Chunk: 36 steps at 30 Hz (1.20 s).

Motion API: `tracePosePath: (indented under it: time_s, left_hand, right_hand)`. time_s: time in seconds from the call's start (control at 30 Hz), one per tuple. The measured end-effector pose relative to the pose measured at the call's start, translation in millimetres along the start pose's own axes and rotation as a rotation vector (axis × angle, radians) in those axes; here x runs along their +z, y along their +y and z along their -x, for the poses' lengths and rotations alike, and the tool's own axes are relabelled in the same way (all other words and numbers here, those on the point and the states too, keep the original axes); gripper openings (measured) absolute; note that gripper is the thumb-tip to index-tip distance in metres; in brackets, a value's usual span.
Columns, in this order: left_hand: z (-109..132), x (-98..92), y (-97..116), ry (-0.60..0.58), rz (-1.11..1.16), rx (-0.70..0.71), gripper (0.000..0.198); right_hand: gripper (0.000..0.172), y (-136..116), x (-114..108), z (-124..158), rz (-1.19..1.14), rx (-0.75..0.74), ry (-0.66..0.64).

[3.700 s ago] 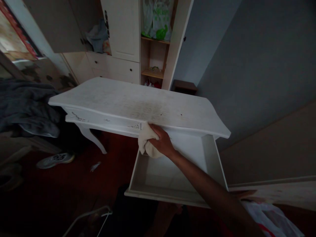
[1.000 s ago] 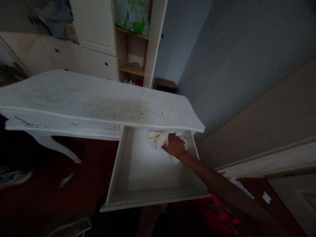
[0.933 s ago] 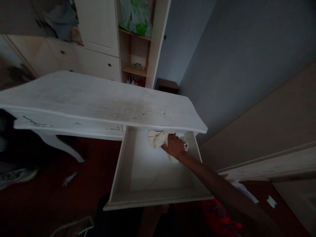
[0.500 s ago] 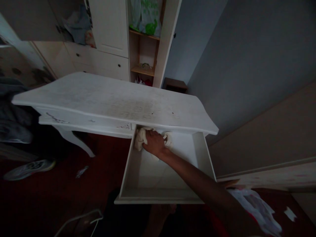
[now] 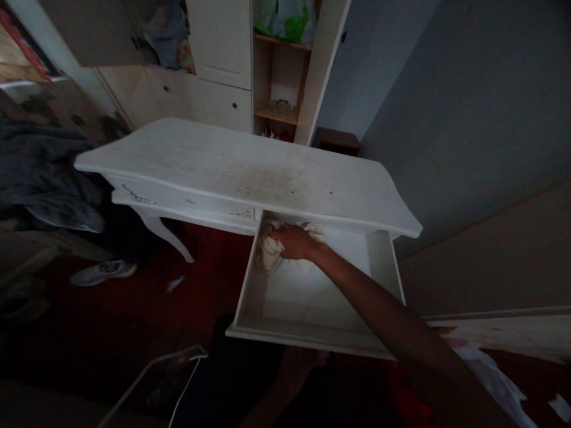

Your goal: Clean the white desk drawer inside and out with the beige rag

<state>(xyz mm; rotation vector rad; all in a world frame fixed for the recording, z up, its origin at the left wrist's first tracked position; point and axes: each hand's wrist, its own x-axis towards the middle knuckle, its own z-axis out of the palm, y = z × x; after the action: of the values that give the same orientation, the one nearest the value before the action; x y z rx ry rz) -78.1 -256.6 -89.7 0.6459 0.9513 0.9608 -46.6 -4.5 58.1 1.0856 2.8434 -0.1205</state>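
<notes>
My right hand (image 5: 294, 241) reaches into the pulled-out drawer (image 5: 312, 336) and grips a cream cloth (image 5: 269, 252). The cloth is bunched against the drawer's back left corner, and part of it spreads out to the right behind the hand. The drawer belongs to a white desk (image 5: 200, 148) with a curved front edge and dark smudges on its top. Low in the view, my left hand (image 5: 306, 359) is under the drawer's front edge. Its fingers are dim and partly hidden, so I cannot tell whether they touch the drawer.
A white wardrobe (image 5: 223, 56) stands behind the desk, with bags on an open shelf. Grey clothing (image 5: 49, 172) is heaped at the left. On the red floor lie a shoe (image 5: 104, 272) and a plastic bag (image 5: 491, 380). A pale bent tube or cable (image 5: 151, 362) is at the lower left.
The view has turned, so the desk and drawer appear farther right and slightly higher. My right hand stays on the cloth near the back left corner, its fingers flatter, and the cloth's folds have shifted.
</notes>
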Motion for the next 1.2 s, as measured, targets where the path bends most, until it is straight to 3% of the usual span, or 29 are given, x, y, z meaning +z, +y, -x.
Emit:
tracePosePath:
  time_s: [0.13,0.4,0.5,0.63,0.77,0.97,1.2]
  left_hand:
    - [3.2,3.5,2.2,0.037,0.086,-0.011,0.052]
    - [4.8,6.1,11.6,0.047,0.117,-0.059,0.053]
    - [5.9,6.8,15.4,0.050,0.108,-0.083,0.053]
    - [7.1,8.2,21.7,0.056,0.106,-0.101,0.052]
    - [8.3,8.6,26.3,0.053,0.101,-0.137,0.052]
    - [8.9,8.9,29.6,0.040,0.141,-0.163,0.049]
    - [9.9,6.9,30.2,0.029,0.112,-0.178,0.050]
  right_hand:
    - [0.038,-17.2,4.1,16.5,-0.006,-0.067,-0.066]
    - [0.024,-80.9,24.3,51.7,-0.024,-0.218,-0.105]
    - [0.020,-88.4,26.2,54.9,-0.009,-0.296,-0.098]
    - [0.020,-80.9,25.4,53.4,0.019,-0.432,-0.096]
    - [0.019,-69.7,27.9,59.2,-0.013,-0.476,-0.110]
    - [0.024,-53.5,34.9,94.2,-0.118,-0.355,-0.158]
    - [0.035,-19.5,42.4,157.0,-0.160,-0.218,-0.195]
